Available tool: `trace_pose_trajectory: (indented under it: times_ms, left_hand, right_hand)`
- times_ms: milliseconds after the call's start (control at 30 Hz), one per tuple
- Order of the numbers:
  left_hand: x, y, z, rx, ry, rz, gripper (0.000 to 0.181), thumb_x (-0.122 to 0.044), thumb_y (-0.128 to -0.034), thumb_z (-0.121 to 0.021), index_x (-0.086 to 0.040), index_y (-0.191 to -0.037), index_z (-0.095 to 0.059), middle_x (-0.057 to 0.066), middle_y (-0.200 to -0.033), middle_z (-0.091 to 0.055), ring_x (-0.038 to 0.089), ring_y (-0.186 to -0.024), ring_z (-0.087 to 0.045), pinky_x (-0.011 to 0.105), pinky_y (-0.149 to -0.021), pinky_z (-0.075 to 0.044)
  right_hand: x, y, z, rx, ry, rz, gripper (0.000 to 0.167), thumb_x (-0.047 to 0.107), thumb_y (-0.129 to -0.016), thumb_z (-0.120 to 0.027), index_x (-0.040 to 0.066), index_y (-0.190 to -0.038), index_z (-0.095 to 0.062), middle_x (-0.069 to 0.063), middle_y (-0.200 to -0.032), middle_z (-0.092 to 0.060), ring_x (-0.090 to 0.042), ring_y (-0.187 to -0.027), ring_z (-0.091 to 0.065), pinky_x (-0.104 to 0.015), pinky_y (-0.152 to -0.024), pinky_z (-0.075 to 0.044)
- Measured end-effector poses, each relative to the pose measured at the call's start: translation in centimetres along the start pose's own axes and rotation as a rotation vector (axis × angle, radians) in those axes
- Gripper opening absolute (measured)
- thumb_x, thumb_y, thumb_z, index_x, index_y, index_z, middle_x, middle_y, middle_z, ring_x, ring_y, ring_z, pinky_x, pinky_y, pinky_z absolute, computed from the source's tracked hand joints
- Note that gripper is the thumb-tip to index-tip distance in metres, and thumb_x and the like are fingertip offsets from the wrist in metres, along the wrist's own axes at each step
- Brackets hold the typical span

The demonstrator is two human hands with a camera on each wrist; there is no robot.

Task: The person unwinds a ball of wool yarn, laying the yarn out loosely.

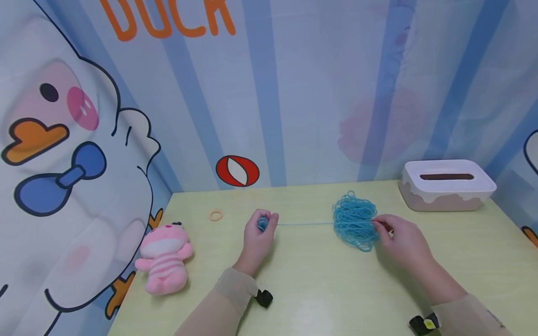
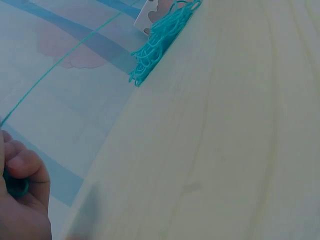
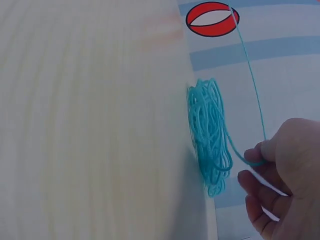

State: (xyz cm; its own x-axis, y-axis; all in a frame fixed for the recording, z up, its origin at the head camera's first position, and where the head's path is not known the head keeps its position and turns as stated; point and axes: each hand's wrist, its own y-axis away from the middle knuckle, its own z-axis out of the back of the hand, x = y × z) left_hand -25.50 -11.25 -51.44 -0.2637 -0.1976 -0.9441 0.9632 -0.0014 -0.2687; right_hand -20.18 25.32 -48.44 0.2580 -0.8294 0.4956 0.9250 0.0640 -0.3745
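Observation:
My left hand grips a small wound ball of blue yarn, with its fingers curled round it. From that ball a single strand runs taut to the right, across a loose heap of blue yarn on the table. At the heap's right side, my right hand pinches the strand between thumb and index finger. In the right wrist view a slack length also links the heap to the pinching fingers. The left wrist view shows only part of the left hand and the dark teal ball.
A pink plush toy lies at the table's left edge. Behind it is a small orange ring. At the back right stands a white and brown tissue box. A printed cloth backdrop rises behind the table.

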Motion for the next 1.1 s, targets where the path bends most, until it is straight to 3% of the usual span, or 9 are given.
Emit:
trace_pose_trajectory:
  times_ms: [100, 200, 333, 400, 533, 667, 800, 933, 1100]
  left_hand:
    - [0.0, 0.0, -0.1, 0.041, 0.004, 0.006, 0.022, -0.032, -0.1131, -0.064, -0.011, -0.118, -0.065, 0.008, -0.081, -0.059, 0.014, -0.072, -0.056, 0.026, -0.072, -0.050]
    - [-0.1, 0.2, -0.1, 0.099, 0.052, 0.015, 0.028, -0.030, -0.1155, -0.059, -0.006, -0.128, -0.063, 0.012, -0.079, -0.057, 0.016, -0.066, -0.054, 0.025, -0.068, -0.050]
    - [-0.5, 0.3, 0.0, 0.160, 0.102, 0.024, 0.035, -0.029, -0.1169, -0.055, -0.001, -0.138, -0.056, 0.007, -0.081, -0.055, 0.018, -0.067, -0.053, 0.024, -0.066, -0.050]
    - [-0.5, 0.3, 0.0, 0.181, 0.114, 0.033, 0.037, -0.030, -0.1172, -0.055, -0.001, -0.140, -0.054, 0.003, -0.082, -0.054, 0.019, -0.067, -0.052, 0.024, -0.066, -0.050]
    - [-0.3, 0.3, 0.0, 0.220, 0.156, 0.048, 0.040, -0.033, -0.1174, -0.054, -0.001, -0.142, -0.050, 0.001, -0.082, -0.052, 0.018, -0.066, -0.049, 0.024, -0.065, -0.049]
    - [-0.4, 0.4, -0.1, 0.265, 0.210, 0.037, 0.041, -0.032, -0.1183, -0.052, 0.002, -0.140, -0.045, 0.001, -0.083, -0.049, 0.015, -0.063, -0.046, 0.023, -0.063, -0.045]
    - [-0.4, 0.4, -0.2, 0.289, 0.238, 0.001, 0.037, -0.026, -0.1196, -0.047, 0.006, -0.137, -0.042, 0.001, -0.083, -0.047, 0.013, -0.062, -0.044, 0.023, -0.063, -0.044]
    - [-0.5, 0.4, -0.2, 0.280, 0.221, -0.028, 0.030, -0.024, -0.1198, -0.046, 0.002, -0.133, -0.045, 0.004, -0.080, -0.048, 0.013, -0.065, -0.048, 0.025, -0.067, -0.047]
    - [-0.4, 0.2, -0.1, 0.239, 0.118, -0.031, 0.034, -0.030, -0.1197, -0.047, 0.001, -0.132, -0.052, 0.005, -0.083, -0.055, 0.014, -0.070, -0.056, 0.024, -0.072, -0.054]
  right_hand:
    - [-0.1, -0.2, -0.2, 0.062, 0.047, -0.043, 0.021, 0.012, -0.104, -0.072, -0.002, -0.118, -0.079, -0.021, -0.108, -0.080, -0.039, -0.095, -0.074, -0.060, -0.086, -0.062]
    - [0.8, -0.3, -0.9, 0.053, 0.072, -0.047, 0.022, 0.012, -0.102, -0.072, -0.003, -0.117, -0.079, -0.028, -0.117, -0.075, -0.050, -0.107, -0.069, -0.065, -0.095, -0.056]
    - [3.9, -0.7, -2.5, -0.033, 0.017, 0.061, 0.022, 0.009, -0.100, -0.073, 0.000, -0.119, -0.079, -0.025, -0.123, -0.073, -0.050, -0.117, -0.065, -0.065, -0.100, -0.054]
    - [5.9, -1.2, -3.5, -0.025, -0.037, 0.129, 0.025, 0.009, -0.101, -0.073, 0.002, -0.124, -0.078, -0.022, -0.128, -0.075, -0.048, -0.124, -0.066, -0.064, -0.105, -0.056]
    - [9.8, -2.3, -5.8, 0.120, -0.138, 0.178, 0.039, 0.020, -0.109, -0.069, 0.005, -0.145, -0.068, -0.016, -0.146, -0.071, -0.041, -0.141, -0.065, -0.061, -0.114, -0.055]
    - [12.4, -3.5, -7.9, 0.303, -0.238, 0.140, 0.055, 0.029, -0.114, -0.062, 0.007, -0.163, -0.052, -0.012, -0.157, -0.066, -0.037, -0.149, -0.060, -0.058, -0.121, -0.051]
    - [13.4, -4.3, -9.6, 0.367, -0.289, 0.095, 0.047, 0.027, -0.114, -0.061, 0.008, -0.157, -0.059, -0.008, -0.139, -0.078, -0.031, -0.133, -0.073, -0.054, -0.112, -0.058]
    - [13.5, -4.3, -10.2, 0.326, -0.308, 0.048, 0.026, 0.019, -0.112, -0.065, 0.011, -0.134, -0.077, -0.001, -0.111, -0.084, -0.021, -0.106, -0.080, -0.045, -0.095, -0.065]
    - [13.2, -4.2, -9.2, 0.269, -0.347, -0.003, 0.021, 0.021, -0.111, -0.067, 0.013, -0.125, -0.081, -0.001, -0.103, -0.082, -0.013, -0.094, -0.076, -0.033, -0.079, -0.060]
